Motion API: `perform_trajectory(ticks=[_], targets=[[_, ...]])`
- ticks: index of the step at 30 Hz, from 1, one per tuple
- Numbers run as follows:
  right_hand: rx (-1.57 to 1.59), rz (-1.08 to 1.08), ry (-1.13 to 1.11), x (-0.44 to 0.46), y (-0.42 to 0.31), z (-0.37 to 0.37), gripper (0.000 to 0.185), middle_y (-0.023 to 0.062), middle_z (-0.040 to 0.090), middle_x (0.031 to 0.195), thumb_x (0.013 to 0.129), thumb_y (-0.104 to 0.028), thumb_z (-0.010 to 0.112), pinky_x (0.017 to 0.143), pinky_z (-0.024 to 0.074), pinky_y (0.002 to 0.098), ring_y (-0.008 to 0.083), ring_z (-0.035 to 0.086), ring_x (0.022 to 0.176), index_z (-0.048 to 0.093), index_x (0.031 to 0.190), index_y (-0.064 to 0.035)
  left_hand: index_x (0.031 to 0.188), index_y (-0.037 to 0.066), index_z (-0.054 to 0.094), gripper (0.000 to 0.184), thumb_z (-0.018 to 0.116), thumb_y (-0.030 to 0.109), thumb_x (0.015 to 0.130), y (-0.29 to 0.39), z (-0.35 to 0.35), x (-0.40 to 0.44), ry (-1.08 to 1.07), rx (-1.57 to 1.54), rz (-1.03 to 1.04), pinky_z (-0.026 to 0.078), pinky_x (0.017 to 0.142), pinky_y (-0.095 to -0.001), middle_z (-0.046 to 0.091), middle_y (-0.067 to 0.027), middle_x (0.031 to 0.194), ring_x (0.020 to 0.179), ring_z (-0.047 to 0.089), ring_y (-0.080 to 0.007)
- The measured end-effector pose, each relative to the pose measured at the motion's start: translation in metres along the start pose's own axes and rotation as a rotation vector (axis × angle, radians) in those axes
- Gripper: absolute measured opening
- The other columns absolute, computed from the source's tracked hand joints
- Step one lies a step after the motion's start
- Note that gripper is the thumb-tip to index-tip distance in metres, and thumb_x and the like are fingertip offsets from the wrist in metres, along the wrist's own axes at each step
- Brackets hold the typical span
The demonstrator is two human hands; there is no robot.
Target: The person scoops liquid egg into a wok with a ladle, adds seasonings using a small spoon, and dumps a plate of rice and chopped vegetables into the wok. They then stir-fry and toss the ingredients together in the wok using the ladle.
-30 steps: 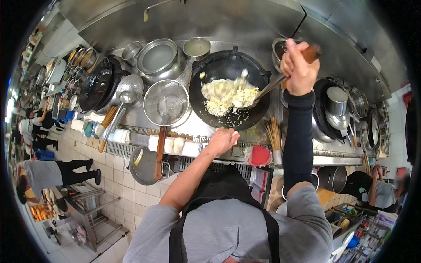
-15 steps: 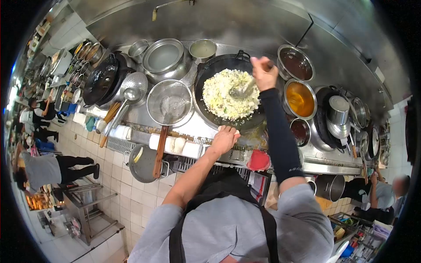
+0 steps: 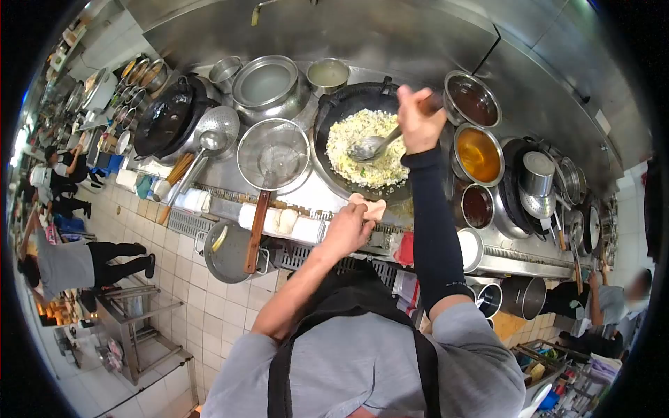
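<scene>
My right hand [image 3: 421, 127] is closed around the wooden end of a ladle's handle. The metal bowl of the ladle [image 3: 364, 149] rests in fried rice [image 3: 352, 171] with yellow and green bits. That rice fills the middle of a large black wok [image 3: 339, 104]. Low on the wok's near side, my left hand [image 3: 345, 233] grips a folded pinkish cloth [image 3: 371, 208] against the rim; whether the fingers also reach the metal is hidden.
Left of the wok sit a wire strainer [image 3: 273, 150], a lidded pot [image 3: 264, 82] and a perforated skimmer [image 3: 216, 125]. On the right stand bowls of amber oil [image 3: 478, 156] and dark sauce [image 3: 477, 207]. Other people [image 3: 66, 268] stand behind at both sides.
The ladle's bowl has moved left and its handle now slants more through the rice. My left hand has shifted slightly toward my body, showing more of the cloth.
</scene>
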State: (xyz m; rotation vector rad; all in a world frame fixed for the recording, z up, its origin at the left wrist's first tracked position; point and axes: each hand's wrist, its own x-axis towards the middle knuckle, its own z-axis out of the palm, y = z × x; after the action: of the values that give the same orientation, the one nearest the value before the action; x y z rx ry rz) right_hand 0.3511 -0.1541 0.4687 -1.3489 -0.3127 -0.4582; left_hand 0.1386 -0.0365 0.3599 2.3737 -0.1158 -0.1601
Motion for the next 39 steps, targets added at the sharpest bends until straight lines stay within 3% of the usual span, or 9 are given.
perform_trajectory(ticks=[6,11,15,23,26,28,31,33,39], targets=[[0.190,0.137,0.055,0.022,0.005,-0.011,0.035,-0.0028,0.053,0.061,0.098,-0.013,0.077,0.045,0.0359,0.0282,0.0079,0.045,0.046,0.053,0.071,-0.0121,0.113,-0.003,0.069,0.028,0.076,0.018,0.097,0.106,-0.179,-0.076,0.054,-0.400,0.475,0.057,0.084,-0.0372,0.076,-0.0145,0.101,0.094,0.074,-0.0297],[0.060,0.018,-0.083,-0.005,0.066,-0.012,0.031,-0.0034,0.057,0.064,0.098,-0.015,0.077,0.049,0.0413,0.0268,0.0080,0.052,0.054,0.058,0.073,-0.0092,0.101,0.000,0.066,0.029,0.074,0.027,0.096,0.191,-0.236,-0.119,0.153,-0.033,1.077,0.058,0.076,-0.0393,0.072,-0.0170,0.094,0.090,0.072,-0.0320],[-0.253,-0.016,0.069,0.012,0.012,0.006,0.034,-0.0013,0.062,0.066,0.098,-0.023,0.078,0.058,0.0424,0.0320,0.0094,0.050,0.060,0.064,0.075,-0.0024,0.102,-0.001,0.064,0.027,0.071,0.023,0.094,0.243,-0.215,-0.122,-0.077,0.304,1.214,0.057,0.072,-0.0373,0.069,-0.0151,0.091,0.090,0.070,-0.0303],[0.046,0.054,-0.154,0.021,0.031,-0.025,0.034,0.0005,0.059,0.065,0.097,-0.017,0.079,0.053,0.0412,0.0283,0.0083,0.053,0.056,0.059,0.071,-0.0066,0.099,-0.001,0.063,0.022,0.068,0.015,0.085,0.157,-0.121,-0.057,-0.360,-0.058,0.822,0.056,0.072,-0.0408,0.064,-0.0196,0.100,0.096,0.067,-0.0361],[-0.196,-0.040,-0.196,-0.014,0.012,-0.036,0.033,-0.0026,0.057,0.063,0.097,-0.017,0.076,0.056,0.0418,0.0285,0.0070,0.052,0.059,0.061,0.071,-0.0054,0.110,-0.006,0.066,0.029,0.070,0.016,0.090,0.034,-0.024,0.028,-0.176,0.363,0.446,0.046,0.102,-0.0487,0.063,-0.0232,0.117,0.114,0.056,-0.0432],[0.003,0.148,-0.184,-0.018,0.045,-0.042,0.033,-0.0031,0.057,0.062,0.097,-0.020,0.077,0.054,0.0399,0.0270,0.0047,0.050,0.057,0.061,0.072,-0.0059,0.116,-0.002,0.069,0.028,0.061,0.019,0.099,-0.018,0.023,0.059,0.071,0.310,0.292,0.044,0.104,-0.0495,0.064,-0.0181,0.120,0.114,0.056,-0.0408],[-0.121,0.100,-0.069,-0.009,0.004,-0.040,0.032,-0.0029,0.057,0.062,0.095,-0.017,0.080,0.058,0.0424,0.0269,0.0054,0.051,0.061,0.061,0.072,-0.0056,0.116,0.001,0.070,0.032,0.053,0.026,0.106,-0.057,0.065,0.089,-0.197,0.554,0.438,0.046,0.103,-0.0499,0.065,-0.0189,0.118,0.114,0.057,-0.0400],[-0.244,-0.091,-0.294,-0.036,-0.005,-0.050,0.033,-0.0049,0.054,0.063,0.094,-0.016,0.080,0.060,0.0403,0.0252,0.0036,0.048,0.064,0.059,0.071,-0.0047,0.110,0.002,0.069,0.044,0.042,0.037,0.112,-0.053,0.076,0.085,-0.127,0.425,0.245,0.044,0.104,-0.0493,0.069,-0.0194,0.109,0.108,0.060,-0.0390],[0.098,0.176,-0.176,0.008,-0.040,-0.131,0.035,-0.0042,0.051,0.061,0.098,-0.017,0.076,0.053,0.0378,0.0255,0.0069,0.048,0.054,0.057,0.069,-0.0101,0.102,0.003,0.066,0.047,0.043,0.042,0.112,-0.072,0.087,0.084,-0.106,0.230,0.239,0.047,0.098,-0.0509,0.070,-0.0215,0.103,0.103,0.061,-0.0436]])
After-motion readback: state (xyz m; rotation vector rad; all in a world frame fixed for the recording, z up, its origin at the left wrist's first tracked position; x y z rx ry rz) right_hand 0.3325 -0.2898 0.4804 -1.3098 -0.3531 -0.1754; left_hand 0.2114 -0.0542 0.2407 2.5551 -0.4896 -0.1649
